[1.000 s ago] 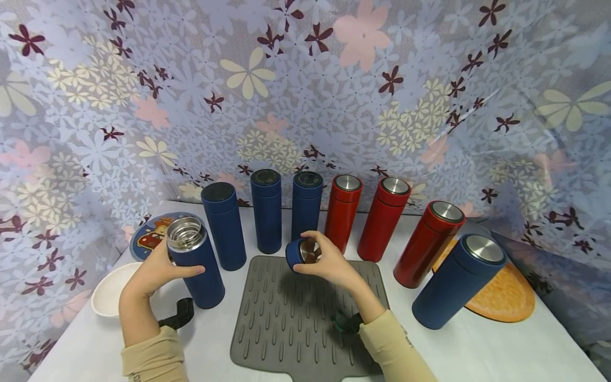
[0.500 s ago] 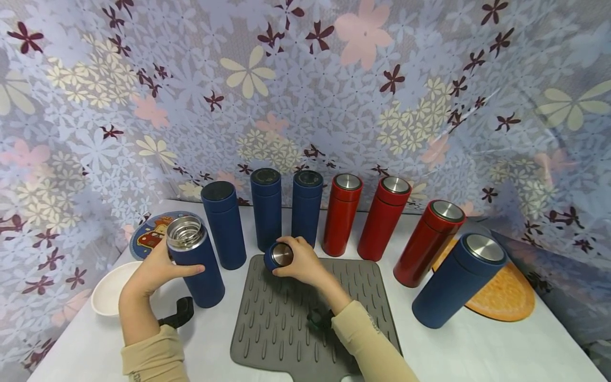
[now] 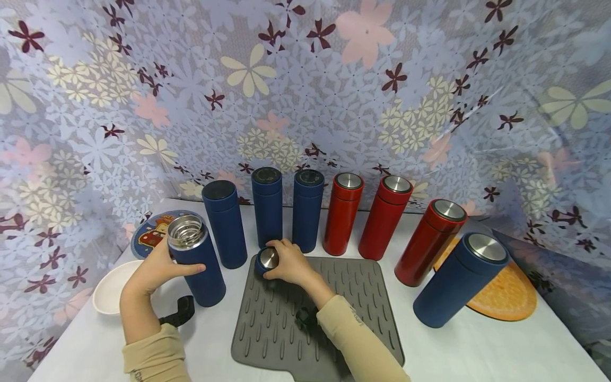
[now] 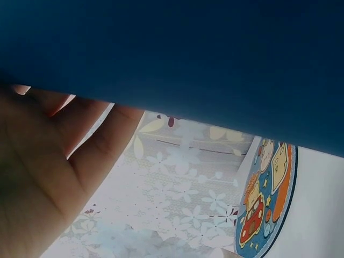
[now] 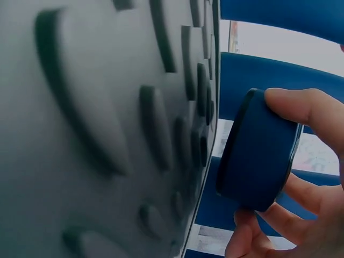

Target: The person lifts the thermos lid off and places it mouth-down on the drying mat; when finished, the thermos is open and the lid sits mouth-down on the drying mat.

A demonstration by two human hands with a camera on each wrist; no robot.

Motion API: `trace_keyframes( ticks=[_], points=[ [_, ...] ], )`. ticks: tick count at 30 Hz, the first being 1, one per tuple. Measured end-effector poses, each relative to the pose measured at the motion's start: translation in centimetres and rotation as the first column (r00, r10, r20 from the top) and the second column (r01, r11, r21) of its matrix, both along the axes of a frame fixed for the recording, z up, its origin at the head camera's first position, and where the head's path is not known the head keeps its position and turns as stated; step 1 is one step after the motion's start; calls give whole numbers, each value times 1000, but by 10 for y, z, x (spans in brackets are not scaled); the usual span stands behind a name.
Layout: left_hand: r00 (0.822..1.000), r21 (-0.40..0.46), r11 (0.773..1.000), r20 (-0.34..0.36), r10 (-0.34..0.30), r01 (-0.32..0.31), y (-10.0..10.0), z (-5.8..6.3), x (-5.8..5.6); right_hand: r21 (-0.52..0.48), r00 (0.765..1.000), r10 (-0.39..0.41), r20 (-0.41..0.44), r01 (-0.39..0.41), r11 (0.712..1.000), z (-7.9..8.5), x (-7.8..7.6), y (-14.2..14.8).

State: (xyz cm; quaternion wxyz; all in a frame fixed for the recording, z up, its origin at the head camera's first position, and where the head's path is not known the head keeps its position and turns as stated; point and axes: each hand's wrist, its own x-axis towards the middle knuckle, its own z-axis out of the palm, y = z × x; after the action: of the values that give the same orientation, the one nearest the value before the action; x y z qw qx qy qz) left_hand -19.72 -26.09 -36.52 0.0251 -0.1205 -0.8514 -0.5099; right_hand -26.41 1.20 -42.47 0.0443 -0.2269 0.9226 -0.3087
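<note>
My left hand [image 3: 159, 268] grips a blue thermos bottle [image 3: 204, 278] from its left side, thumb across the front. The bottle stands upright on the white table without a lid, its steel mouth and inside showing. In the left wrist view the bottle's blue wall [image 4: 177, 59] fills the top, with fingers behind it. My right hand [image 3: 291, 263] pinches a round blue lid with a shiny metal top between thumb and fingertips. That lid [image 5: 260, 153] is close over the back left corner of the grey ridged mat [image 3: 267, 329], its metal top facing up.
Several closed blue bottles [image 3: 224, 233] and red bottles [image 3: 385, 217] stand in an arc behind and right of the mat. A white bowl [image 3: 107, 294] and a cartoon-printed plate [image 3: 143, 241] lie left. An orange round board [image 3: 506, 294] lies behind the right blue bottle [image 3: 458, 281].
My right hand has carried the lid left and down toward the mat's back left corner, turning its metal top upward. My left hand and the open bottle have stayed in place.
</note>
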Motion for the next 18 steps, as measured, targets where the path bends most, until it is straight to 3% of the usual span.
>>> trace_keyframes(
  ticks=[18],
  points=[
    [999, 26, 1000, 32, -5, 4, -1, 0, 1, 174, 999, 34, -16, -31, 984, -5, -1, -15]
  ],
)
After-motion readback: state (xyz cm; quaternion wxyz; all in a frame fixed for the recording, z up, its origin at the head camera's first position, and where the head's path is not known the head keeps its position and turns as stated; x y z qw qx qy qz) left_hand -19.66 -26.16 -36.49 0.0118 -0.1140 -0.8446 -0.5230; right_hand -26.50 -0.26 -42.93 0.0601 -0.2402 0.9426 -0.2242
